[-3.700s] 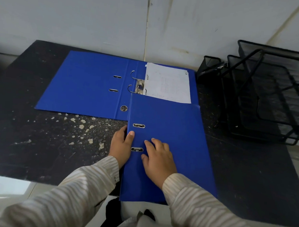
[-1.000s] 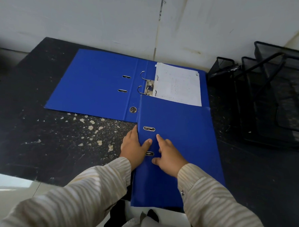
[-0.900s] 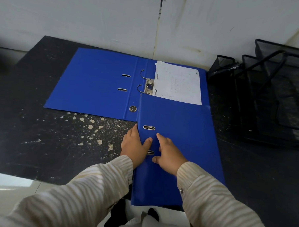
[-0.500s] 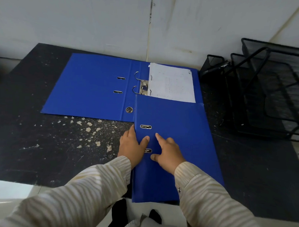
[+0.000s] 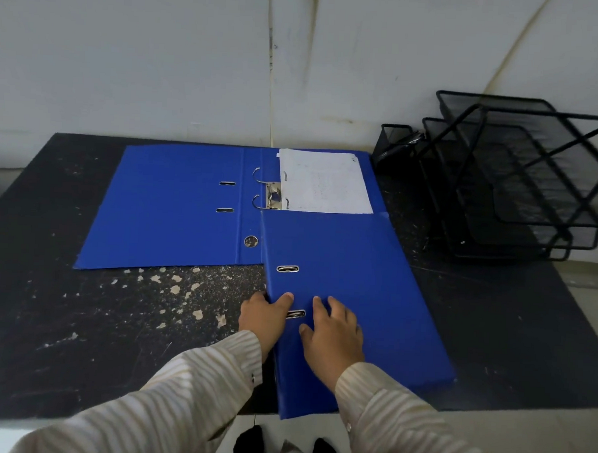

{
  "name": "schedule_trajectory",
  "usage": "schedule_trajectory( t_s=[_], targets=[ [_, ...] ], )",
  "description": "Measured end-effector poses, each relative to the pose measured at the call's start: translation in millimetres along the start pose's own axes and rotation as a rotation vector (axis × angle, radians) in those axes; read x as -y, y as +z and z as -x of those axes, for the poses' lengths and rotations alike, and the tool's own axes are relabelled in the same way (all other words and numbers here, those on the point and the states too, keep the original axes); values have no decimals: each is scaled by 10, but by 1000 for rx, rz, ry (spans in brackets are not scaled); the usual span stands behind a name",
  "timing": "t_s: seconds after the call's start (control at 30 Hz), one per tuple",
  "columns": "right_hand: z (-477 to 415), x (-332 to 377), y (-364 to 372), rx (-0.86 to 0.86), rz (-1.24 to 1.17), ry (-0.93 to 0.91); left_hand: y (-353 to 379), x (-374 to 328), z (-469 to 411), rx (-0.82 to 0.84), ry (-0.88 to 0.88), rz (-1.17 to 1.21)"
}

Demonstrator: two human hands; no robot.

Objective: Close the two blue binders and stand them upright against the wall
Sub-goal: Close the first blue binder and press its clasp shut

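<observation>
**A:** What are the fingers doing?

**B:** The right hand (image 5: 334,334) lies flat on the cover of the closed binder (image 5: 363,284). Its fingers (image 5: 321,304) are straight and slightly spread, pressing down just beside the lower metal slot (image 5: 295,314). The left hand (image 5: 261,319) clasps the same binder at the spine edge. Its thumb (image 5: 285,298) hooks over onto the cover and the other fingers lie against the spine. How far they reach beneath cannot be told.

**A:** And where does that binder lie?

**B:** Flat on the dark worktop (image 5: 80,336), with its spine to the left. Its far end overlaps the near right corner of the open binder (image 5: 175,207), and its near end juts over the worktop's front edge.

**A:** And the open one?

**B:** It is spread flat with its far edge close to the white wall (image 5: 160,66). The metal rings (image 5: 258,190) sit at its middle, and a white sheet (image 5: 323,186) lies on the right half. Neither binder stands upright yet.

**A:** What else is around the person?

**B:** A black mesh tray rack (image 5: 515,181) stands to the right by the wall, well apart from both hands. Pale flecks (image 5: 185,290) mark the worktop just left of the left hand. Striped sleeves (image 5: 180,392) cover both forearms.
</observation>
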State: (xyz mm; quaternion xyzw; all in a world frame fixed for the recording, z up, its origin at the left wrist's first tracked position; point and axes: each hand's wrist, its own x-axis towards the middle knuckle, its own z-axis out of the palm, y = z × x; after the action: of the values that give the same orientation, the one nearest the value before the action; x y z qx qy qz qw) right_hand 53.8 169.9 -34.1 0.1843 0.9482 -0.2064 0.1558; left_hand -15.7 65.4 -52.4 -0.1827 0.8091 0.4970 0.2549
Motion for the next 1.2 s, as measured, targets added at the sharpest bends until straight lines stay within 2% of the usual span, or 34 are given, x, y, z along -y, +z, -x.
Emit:
schedule_trajectory(
  t_s=[0.17, 0.3, 0.4, 0.57, 0.93, 1.03, 1.2],
  targets=[
    [19, 40, 21, 23, -31, -10, 18, -88, -19, 2, -120, 112],
    [14, 87, 52, 34, -42, -28, -4, -136, -67, 80, -221, 311],
    [13, 173, 90, 37, -45, -64, -5, -142, -95, 123, -247, 354],
    [3, 244, 76, 29, -88, -77, -20, -167, -96, 142, -247, 457],
    [137, 83, -37, -19, -212, -98, -141, -165, 49, 401, -227, 657],
    [188, 59, -101, -45, -209, -89, -155, -196, 147, 456, -160, 712],
    [295, 62, -219, -88, -184, -128, -189, -254, 317, 394, -43, 758]
  ],
)
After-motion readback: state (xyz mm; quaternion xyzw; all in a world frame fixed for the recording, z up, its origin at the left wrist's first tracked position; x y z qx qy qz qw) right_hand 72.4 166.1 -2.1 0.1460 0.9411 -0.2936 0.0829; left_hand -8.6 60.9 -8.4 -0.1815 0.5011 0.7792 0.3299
